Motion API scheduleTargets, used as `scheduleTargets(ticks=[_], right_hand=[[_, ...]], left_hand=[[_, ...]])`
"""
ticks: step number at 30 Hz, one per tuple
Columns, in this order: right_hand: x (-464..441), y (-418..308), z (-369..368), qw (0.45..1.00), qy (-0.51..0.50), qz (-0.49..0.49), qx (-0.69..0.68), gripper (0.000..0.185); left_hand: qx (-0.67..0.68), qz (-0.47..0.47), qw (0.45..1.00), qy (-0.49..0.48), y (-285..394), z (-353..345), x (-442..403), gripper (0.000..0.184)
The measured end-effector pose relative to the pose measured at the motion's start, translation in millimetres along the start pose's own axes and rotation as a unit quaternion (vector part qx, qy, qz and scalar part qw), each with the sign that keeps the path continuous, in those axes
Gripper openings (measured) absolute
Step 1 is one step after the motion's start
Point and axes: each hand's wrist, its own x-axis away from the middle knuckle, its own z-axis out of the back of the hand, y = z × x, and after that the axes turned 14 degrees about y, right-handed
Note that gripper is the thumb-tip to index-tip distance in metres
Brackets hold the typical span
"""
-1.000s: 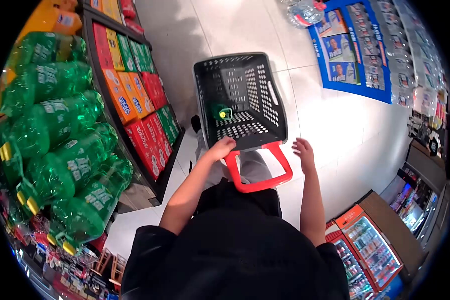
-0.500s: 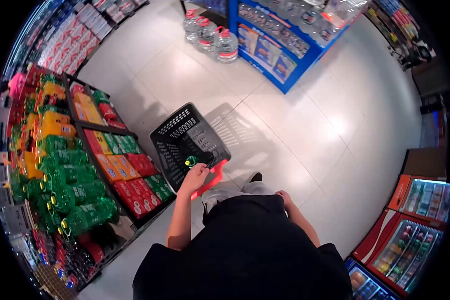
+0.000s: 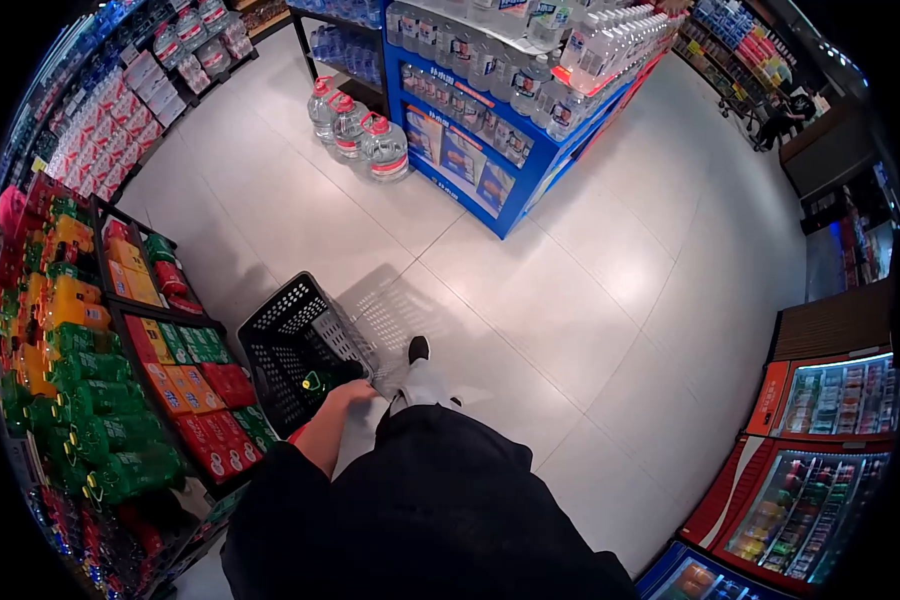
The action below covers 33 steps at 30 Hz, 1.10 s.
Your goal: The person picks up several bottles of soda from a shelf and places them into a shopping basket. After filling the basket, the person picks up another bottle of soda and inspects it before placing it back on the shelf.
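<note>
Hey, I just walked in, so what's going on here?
Someone in a dark top is in a shop aisle with a black shopping basket. Their left hand is at the basket's near edge, though its exact grip can't be made out; the right hand is out of view. A green bottle with a yellow cap is in the basket. To the left are shelved drinks, and ahead stands a blue display of bottled water.
</note>
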Motion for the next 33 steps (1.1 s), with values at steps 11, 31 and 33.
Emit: scheduleTargets(ticks=[11,31,33], right_hand=[[-166,-164,107,0.999,-0.029,0.001,-0.046,0.033],[-509,-586,144,0.943,-0.028,0.327,-0.060,0.024],[-528,-640,145,0.949,-0.051,0.310,-0.029,0.027]], left_hand=[[0.097,0.273,0.947,-0.135,-11,3,-43,0.041],[0.300,0.025,0.864,0.403,71,297,-202,0.030],[0.328,0.051,0.836,0.438,63,293,-214,0.030]])
